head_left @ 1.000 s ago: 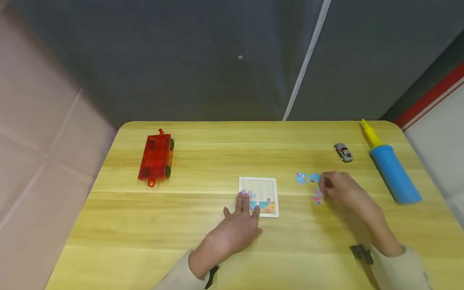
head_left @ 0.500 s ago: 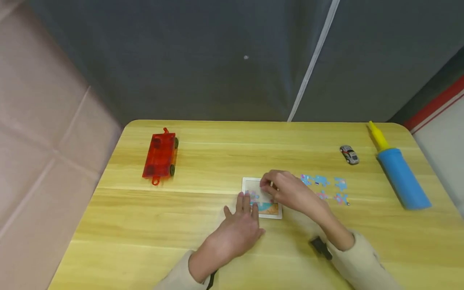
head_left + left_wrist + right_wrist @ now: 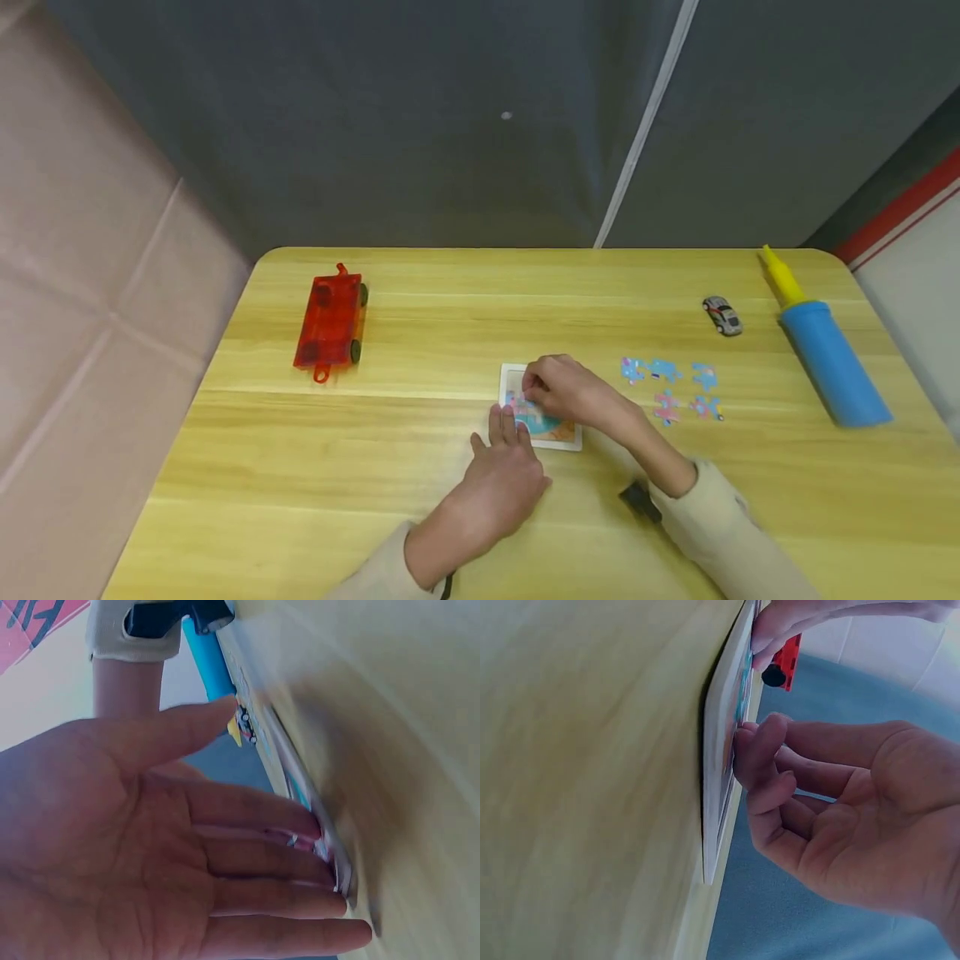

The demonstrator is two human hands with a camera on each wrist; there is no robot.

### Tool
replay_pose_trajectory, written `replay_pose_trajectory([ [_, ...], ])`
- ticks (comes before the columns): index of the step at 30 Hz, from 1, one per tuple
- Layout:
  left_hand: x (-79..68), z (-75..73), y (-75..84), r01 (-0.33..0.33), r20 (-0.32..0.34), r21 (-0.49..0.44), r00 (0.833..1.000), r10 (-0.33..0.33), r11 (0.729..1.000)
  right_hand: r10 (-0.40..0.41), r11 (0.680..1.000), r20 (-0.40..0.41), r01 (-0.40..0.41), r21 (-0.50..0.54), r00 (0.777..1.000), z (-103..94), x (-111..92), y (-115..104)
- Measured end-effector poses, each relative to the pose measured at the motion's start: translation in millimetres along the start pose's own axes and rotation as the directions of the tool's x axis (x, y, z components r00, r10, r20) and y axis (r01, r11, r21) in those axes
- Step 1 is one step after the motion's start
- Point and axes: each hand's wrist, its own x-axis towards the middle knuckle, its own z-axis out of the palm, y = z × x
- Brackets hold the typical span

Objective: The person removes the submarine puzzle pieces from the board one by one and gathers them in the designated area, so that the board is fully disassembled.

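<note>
A small puzzle tray with a white rim lies on the table, partly filled with pink, teal and orange puzzle pieces. My left hand rests its straight, spread fingers on the tray's front left part. Over the tray's middle, my right hand pinches a puzzle piece between thumb and forefinger, the piece mostly hidden by the fingers. The right wrist view has those fingertips right at the tray's surface. Several loose blue and pink puzzle pieces lie to the right of the tray.
A red transparent toy wagon stands at the table's left. Toward the back right are a small silver toy car and a blue hand pump with a yellow nozzle. A dark grey partition rises behind the table.
My right hand has moved left from the loose puzzle pieces to the tray, bringing a piece, then slightly further left and down. The left hand stays at the tray with a slight shift.
</note>
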Motion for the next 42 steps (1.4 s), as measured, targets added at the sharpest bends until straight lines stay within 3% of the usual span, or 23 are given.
replay_pose_trajectory([
  [3,3.9,7.8,4.5,-0.008,-0.03,0.076,1.0,0.011,0.997,0.002,1.0,0.007,-0.002,0.0,1.0,1.1,1,0],
  [5,1.8,3.0,8.8,-0.018,-0.029,0.132,0.999,0.022,0.991,0.014,1.0,0.013,-0.014,0.006,1.0,2.0,2,1],
  [13,-22.4,-53.3,22.6,0.008,0.011,0.195,1.0,-0.011,0.981,0.018,0.999,0.022,-0.018,0.033,1.0,2.2,3,2],
  [17,-28.2,-64.0,23.1,0.022,-0.007,0.209,1.0,-0.021,0.978,0.019,0.997,0.034,-0.021,0.07,0.999,1.6,3,2],
  [35,-29.7,-63.5,26.3,0.045,0.033,0.184,0.998,-0.052,0.982,0.013,0.996,-0.026,-0.01,0.087,1.0,7.4,0,3],
  [42,-28.0,-56.9,20.1,0.058,0.013,0.111,0.998,-0.06,0.992,0.064,0.991,-0.073,-0.054,0.126,0.995,-10.2,-5,12],
])
